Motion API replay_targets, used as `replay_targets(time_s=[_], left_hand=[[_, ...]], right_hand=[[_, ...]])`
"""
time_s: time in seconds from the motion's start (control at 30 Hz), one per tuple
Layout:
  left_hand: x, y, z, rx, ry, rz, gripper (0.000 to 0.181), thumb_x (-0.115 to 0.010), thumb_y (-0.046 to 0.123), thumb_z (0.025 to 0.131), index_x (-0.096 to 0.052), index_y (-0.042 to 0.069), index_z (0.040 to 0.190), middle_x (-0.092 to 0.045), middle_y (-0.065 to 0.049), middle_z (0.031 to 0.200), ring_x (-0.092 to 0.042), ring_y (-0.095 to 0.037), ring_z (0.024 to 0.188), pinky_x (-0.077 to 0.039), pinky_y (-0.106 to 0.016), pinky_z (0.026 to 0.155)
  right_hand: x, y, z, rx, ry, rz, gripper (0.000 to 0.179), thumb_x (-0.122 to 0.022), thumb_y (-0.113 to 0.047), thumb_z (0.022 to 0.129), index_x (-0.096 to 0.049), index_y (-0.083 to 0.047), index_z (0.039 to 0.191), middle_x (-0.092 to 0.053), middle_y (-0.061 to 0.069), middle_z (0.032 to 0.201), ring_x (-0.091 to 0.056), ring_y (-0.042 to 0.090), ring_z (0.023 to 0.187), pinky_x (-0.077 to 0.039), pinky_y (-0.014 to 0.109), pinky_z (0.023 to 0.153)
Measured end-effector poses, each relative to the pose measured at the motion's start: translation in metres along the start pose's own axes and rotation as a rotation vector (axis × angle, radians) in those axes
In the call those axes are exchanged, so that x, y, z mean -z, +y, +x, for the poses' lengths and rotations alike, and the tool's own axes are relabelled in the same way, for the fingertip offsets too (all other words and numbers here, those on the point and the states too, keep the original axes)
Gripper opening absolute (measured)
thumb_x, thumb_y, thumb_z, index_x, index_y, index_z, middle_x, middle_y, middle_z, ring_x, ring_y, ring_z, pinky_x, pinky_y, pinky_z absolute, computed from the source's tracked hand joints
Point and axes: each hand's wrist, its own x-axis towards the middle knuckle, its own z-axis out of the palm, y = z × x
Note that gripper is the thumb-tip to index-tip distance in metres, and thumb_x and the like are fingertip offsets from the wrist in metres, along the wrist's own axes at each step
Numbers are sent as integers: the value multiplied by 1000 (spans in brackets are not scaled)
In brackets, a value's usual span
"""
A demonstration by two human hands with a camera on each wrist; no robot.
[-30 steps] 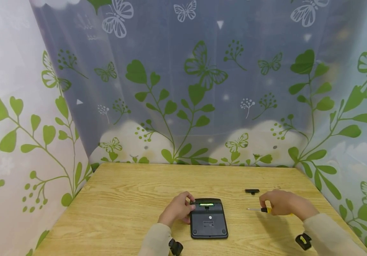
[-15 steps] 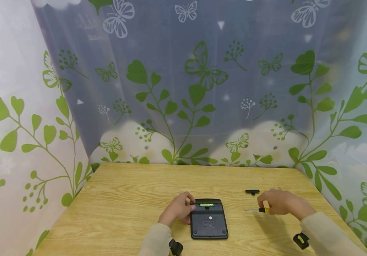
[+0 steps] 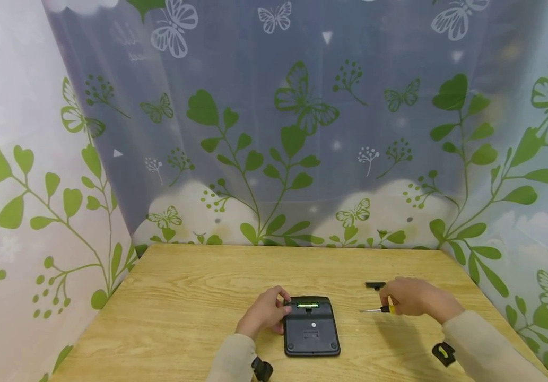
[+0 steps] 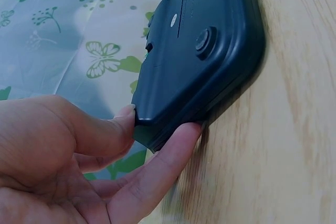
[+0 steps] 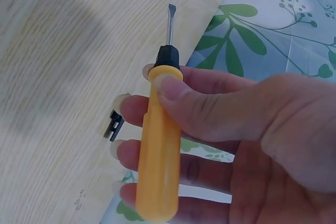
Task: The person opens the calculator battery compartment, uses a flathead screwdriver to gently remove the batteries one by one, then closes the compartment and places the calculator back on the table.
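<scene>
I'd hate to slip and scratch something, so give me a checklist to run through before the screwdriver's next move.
1. Screwdriver held firmly: grip ok, the right hand has thumb and fingers around the yellow handle; firmness cannot tell.
2. Calculator steadied: ok, back side up, its far left corner held by the left hand.
3. Battery cover out of the way: ok, lying on the table apart from the calculator.
4. Battery exposed: ok, visible in its slot.
5. Tip at the battery: not ok, it is off to the calculator's right.
6. Battery polarity: cannot tell, too small.
</scene>
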Motion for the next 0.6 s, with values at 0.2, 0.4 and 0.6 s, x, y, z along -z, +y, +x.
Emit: replay_targets(time_s=[0.2,0.4,0.6], left_hand=[[0,1,-2,-11,0,-17,17,-64,4,101,-59,3,117,-58,-12,92,-63,-21,60,-62,-33,52],[0,2,-3,-10,0,-19,18,-64,5,101,-59,3,118,-58,-13,93,-64,-21,61,-63,-34,53],[0,3,-4,-7,-4,-19,18,-64,4,101,-59,2,118,-58,-13,92,-63,-22,59,-63,-35,53]], right_hand=[[5,-7,3,17,25,-31,25,-70,7,90,-75,-16,100,-67,0,87,-59,15,75,-55,38,64],[11,-17,5,8,37,-59,25,-68,6,91,-76,-17,99,-68,3,89,-59,16,75,-53,37,62],[11,-23,9,-10,29,-79,28,-66,6,93,-77,-20,97,-69,3,91,-59,16,76,-52,38,62]])
